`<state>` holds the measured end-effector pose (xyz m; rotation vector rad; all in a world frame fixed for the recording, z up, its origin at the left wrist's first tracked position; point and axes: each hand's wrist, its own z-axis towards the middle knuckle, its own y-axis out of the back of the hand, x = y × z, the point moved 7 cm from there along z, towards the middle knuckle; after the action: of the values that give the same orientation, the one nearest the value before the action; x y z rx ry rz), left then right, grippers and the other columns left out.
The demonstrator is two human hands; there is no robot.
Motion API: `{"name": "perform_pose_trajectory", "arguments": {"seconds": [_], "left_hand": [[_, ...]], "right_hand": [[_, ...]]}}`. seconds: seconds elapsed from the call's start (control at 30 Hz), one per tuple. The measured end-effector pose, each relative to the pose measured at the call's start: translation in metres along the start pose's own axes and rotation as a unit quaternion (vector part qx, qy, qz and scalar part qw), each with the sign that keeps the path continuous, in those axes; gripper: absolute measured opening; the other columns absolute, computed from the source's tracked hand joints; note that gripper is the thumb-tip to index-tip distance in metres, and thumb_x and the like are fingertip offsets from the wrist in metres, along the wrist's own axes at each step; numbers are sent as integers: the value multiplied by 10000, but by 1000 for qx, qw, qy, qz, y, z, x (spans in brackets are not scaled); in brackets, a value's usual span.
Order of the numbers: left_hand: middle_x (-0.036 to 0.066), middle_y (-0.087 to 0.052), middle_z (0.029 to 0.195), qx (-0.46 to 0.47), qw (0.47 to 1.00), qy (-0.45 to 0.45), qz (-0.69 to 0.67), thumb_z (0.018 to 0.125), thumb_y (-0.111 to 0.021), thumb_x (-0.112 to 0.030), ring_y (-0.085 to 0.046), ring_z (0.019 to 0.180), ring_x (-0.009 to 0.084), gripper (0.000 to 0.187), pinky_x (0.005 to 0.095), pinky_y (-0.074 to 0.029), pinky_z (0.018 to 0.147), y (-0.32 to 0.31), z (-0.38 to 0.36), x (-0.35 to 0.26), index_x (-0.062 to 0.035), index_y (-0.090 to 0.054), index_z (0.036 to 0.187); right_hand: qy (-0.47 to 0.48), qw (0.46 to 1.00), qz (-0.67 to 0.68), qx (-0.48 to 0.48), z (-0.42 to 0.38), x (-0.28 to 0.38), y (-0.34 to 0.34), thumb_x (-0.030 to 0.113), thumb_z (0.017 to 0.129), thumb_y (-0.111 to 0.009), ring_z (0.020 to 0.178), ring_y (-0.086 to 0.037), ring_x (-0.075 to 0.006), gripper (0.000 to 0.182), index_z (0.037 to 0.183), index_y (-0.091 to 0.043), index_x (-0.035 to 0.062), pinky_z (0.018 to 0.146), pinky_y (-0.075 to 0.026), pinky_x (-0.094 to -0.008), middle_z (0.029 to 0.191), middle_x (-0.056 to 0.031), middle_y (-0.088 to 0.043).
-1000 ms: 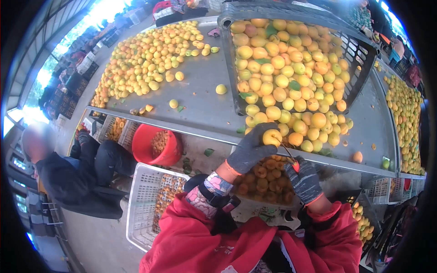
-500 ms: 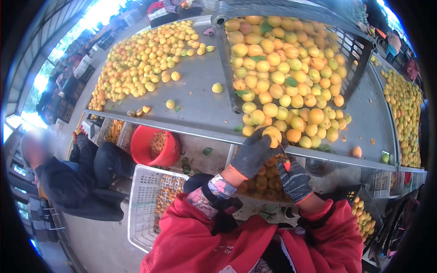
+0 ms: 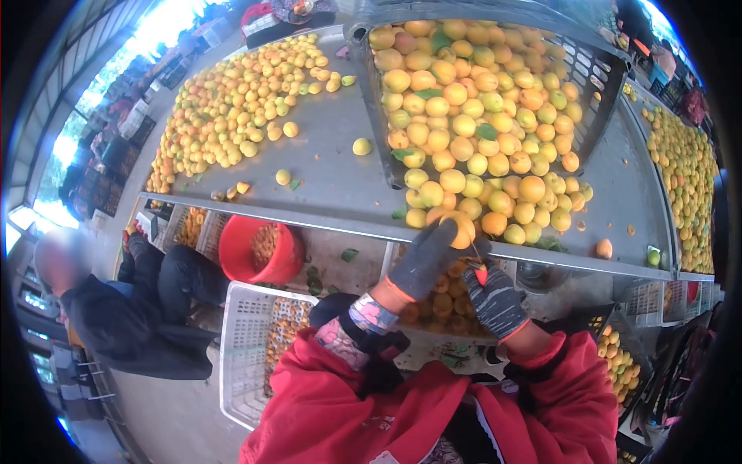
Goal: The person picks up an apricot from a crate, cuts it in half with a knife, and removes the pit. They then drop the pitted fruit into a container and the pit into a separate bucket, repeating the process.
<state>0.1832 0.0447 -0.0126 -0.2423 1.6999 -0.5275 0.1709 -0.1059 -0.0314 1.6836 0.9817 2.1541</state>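
Observation:
Dark-gloved, my left hand point(image 3: 423, 261) closes its fingers on an apricot point(image 3: 461, 230) at the near edge of the metal table. Just to its right and lower, my right hand point(image 3: 498, 303), in a grey knit glove, grips a small knife point(image 3: 481, 274) with a red handle. Its thin dark blade points up at the underside of the apricot. Beyond the hands, a black crate point(image 3: 372, 116) lies tipped on the table, with apricots point(image 3: 483, 116) spilling from it toward me. Below my hands, a container of opened apricots point(image 3: 444, 305) is partly hidden by them.
More apricots point(image 3: 239, 108) spread over the left of the metal table point(image 3: 325, 170). Below stand a red bucket point(image 3: 290, 259) and a white crate point(image 3: 232, 356) holding small pieces. A person point(image 3: 131, 309) sits at the left. Another apricot pile point(image 3: 680, 185) lies far right.
The view has shifted slightly, so the table sits a little further left. The knife handle is slightly closer to the apricot; both hands keep their hold.

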Motion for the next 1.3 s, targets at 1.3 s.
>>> {"name": "perform_pose_trajectory", "arguments": {"seconds": [1.3], "left_hand": [[41, -616, 1125, -51, 973, -82, 212, 1035, -484, -290, -576, 1057, 123, 353, 283, -498, 878, 8, 3, -16, -24, -543, 1260]], "right_hand": [[-55, 997, 29, 39, 12, 9, 2, 231, 931, -616, 879, -634, -429, 280, 1087, -619, -3, 736, -506, -463, 914, -250, -661]]}}
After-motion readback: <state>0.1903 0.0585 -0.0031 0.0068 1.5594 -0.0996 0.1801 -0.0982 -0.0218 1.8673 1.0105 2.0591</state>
